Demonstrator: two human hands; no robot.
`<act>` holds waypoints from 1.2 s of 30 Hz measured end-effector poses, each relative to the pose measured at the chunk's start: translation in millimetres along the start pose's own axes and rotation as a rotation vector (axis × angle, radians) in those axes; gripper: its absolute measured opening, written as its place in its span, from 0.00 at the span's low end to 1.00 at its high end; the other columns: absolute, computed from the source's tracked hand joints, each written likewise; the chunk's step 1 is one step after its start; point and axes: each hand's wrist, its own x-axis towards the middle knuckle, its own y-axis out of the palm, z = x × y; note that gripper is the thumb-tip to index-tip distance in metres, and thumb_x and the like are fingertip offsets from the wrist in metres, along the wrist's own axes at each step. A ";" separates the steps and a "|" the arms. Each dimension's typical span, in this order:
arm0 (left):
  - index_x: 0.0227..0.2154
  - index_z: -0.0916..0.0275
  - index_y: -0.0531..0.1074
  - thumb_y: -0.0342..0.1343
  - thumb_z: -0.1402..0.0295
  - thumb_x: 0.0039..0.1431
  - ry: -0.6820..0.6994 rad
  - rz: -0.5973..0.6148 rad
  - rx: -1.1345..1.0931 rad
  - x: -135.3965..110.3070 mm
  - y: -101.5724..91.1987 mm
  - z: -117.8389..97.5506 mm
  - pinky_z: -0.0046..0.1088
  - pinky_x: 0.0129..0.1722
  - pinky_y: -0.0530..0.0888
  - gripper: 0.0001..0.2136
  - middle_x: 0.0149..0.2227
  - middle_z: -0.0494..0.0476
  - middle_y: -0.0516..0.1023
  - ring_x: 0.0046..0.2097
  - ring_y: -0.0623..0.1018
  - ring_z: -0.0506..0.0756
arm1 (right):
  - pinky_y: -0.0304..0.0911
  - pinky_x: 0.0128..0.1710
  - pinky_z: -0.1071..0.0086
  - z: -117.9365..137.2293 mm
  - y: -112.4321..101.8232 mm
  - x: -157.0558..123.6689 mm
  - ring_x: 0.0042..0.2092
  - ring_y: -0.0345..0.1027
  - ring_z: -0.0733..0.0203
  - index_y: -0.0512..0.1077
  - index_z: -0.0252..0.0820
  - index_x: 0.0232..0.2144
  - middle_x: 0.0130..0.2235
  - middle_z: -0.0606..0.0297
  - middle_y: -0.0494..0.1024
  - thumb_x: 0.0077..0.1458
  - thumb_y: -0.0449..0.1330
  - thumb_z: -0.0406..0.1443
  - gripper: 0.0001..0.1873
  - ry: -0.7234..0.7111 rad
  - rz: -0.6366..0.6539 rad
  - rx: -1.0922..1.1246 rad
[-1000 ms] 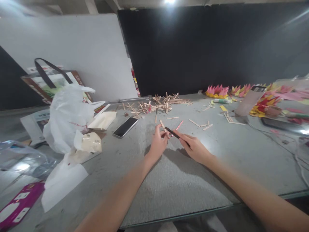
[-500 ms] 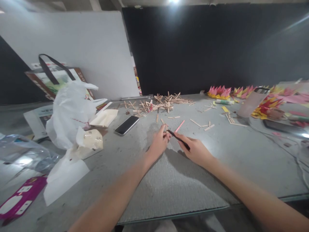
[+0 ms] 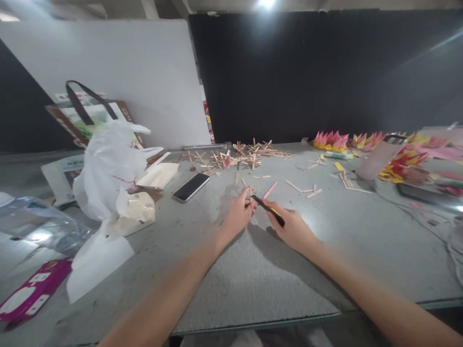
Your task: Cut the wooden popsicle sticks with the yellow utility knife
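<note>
My left hand (image 3: pixel 238 215) rests on the grey table (image 3: pixel 253 284) with its fingers pinched on a small wooden stick (image 3: pixel 249 192) at its tips. My right hand (image 3: pixel 292 227) is closed round a black knife-like tool (image 3: pixel 268 208) with a yellow mark, and the tool's tip meets the stick at my left fingertips. A pink striped stick (image 3: pixel 269 189) lies just beyond both hands. Farther back lies a heap of small wooden sticks (image 3: pixel 238 156).
A black phone (image 3: pixel 191 186) lies left of my hands. White plastic bags (image 3: pixel 108 168), a paper tray (image 3: pixel 159 175) and a tote bag (image 3: pixel 90 115) crowd the left side. Pink and yellow paper flowers (image 3: pixel 329 140), a tumbler (image 3: pixel 376 156) and loose sticks (image 3: pixel 307 185) fill the right.
Both hands stay together at the same spot, with the tool's tip shifting slightly against the stick. The camera has tilted a little.
</note>
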 end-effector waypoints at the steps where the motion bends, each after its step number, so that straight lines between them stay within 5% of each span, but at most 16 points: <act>1: 0.63 0.60 0.66 0.54 0.70 0.66 0.009 -0.033 0.006 0.6 -0.9 -1.7 0.28 0.37 0.73 0.23 0.29 0.50 0.81 0.30 0.80 0.53 | 0.70 0.35 0.70 -0.2 0.3 1.0 0.35 0.82 0.57 0.69 0.47 0.67 0.42 0.59 0.87 0.73 0.50 0.40 0.24 -0.012 -0.018 0.016; 4: 0.67 0.60 0.64 0.55 0.63 0.69 0.034 -0.097 0.030 1.9 -3.9 -4.1 0.31 0.41 0.75 0.25 0.30 0.52 0.82 0.32 0.82 0.54 | 0.73 0.43 0.69 -0.9 2.1 4.2 0.45 0.83 0.56 0.68 0.48 0.68 0.52 0.57 0.85 0.74 0.50 0.39 0.24 -0.055 -0.053 0.069; 8: 0.69 0.60 0.62 0.52 0.59 0.72 0.050 -0.027 0.043 0.6 -8.9 -0.2 0.34 0.44 0.76 0.26 0.35 0.55 0.84 0.37 0.83 0.56 | 0.75 0.48 0.67 -6.6 5.1 5.2 0.51 0.82 0.55 0.67 0.50 0.69 0.58 0.58 0.83 0.74 0.51 0.40 0.25 -0.059 -0.053 0.079; 11: 0.73 0.57 0.57 0.50 0.62 0.73 0.114 0.023 0.113 4.0 -16.9 5.4 0.36 0.51 0.76 0.28 0.44 0.58 0.85 0.46 0.83 0.58 | 0.75 0.49 0.66 -12.1 6.0 5.0 0.51 0.82 0.55 0.68 0.50 0.69 0.59 0.59 0.82 0.74 0.51 0.40 0.25 -0.037 -0.092 0.066; 14: 0.67 0.57 0.66 0.49 0.70 0.70 0.150 -0.053 0.319 20.4 -37.3 17.0 0.39 0.61 0.71 0.24 0.51 0.60 0.84 0.56 0.80 0.60 | 0.75 0.48 0.66 -14.2 5.9 5.7 0.48 0.83 0.55 0.69 0.49 0.68 0.56 0.59 0.84 0.73 0.53 0.40 0.25 -0.020 -0.124 0.060; 18: 0.61 0.67 0.70 0.55 0.71 0.64 -0.099 -0.321 0.683 48.1 -87.8 45.1 0.47 0.64 0.67 0.22 0.58 0.75 0.78 0.62 0.73 0.70 | 0.76 0.44 0.66 -12.9 6.4 6.8 0.42 0.83 0.55 0.71 0.47 0.67 0.51 0.58 0.86 0.72 0.53 0.41 0.25 -0.001 -0.148 0.070; 24: 0.65 0.74 0.63 0.61 0.50 0.60 -0.507 -0.399 0.938 50.7 -149.4 82.7 0.55 0.64 0.62 0.38 0.60 0.86 0.74 0.64 0.70 0.79 | 0.74 0.41 0.69 -10.4 6.3 6.8 0.41 0.83 0.57 0.72 0.47 0.66 0.51 0.58 0.86 0.73 0.53 0.42 0.24 0.004 -0.133 0.116; 30: 0.64 0.64 0.64 0.62 0.50 0.61 -0.493 -0.268 0.917 43.1 -168.5 94.9 0.55 0.65 0.60 0.34 0.54 0.77 0.81 0.60 0.77 0.76 | 0.73 0.40 0.69 -6.9 2.0 6.3 0.39 0.82 0.57 0.74 0.47 0.64 0.49 0.59 0.86 0.72 0.54 0.43 0.23 0.011 -0.137 0.115; 36: 0.62 0.59 0.63 0.70 0.57 0.55 -0.507 -0.351 0.692 37.4 -178.1 91.0 0.50 0.66 0.61 0.35 0.58 0.68 0.81 0.63 0.76 0.70 | 0.72 0.35 0.69 -6.4 0.2 4.7 0.36 0.80 0.58 0.74 0.47 0.64 0.46 0.59 0.87 0.72 0.54 0.44 0.24 0.026 -0.127 0.128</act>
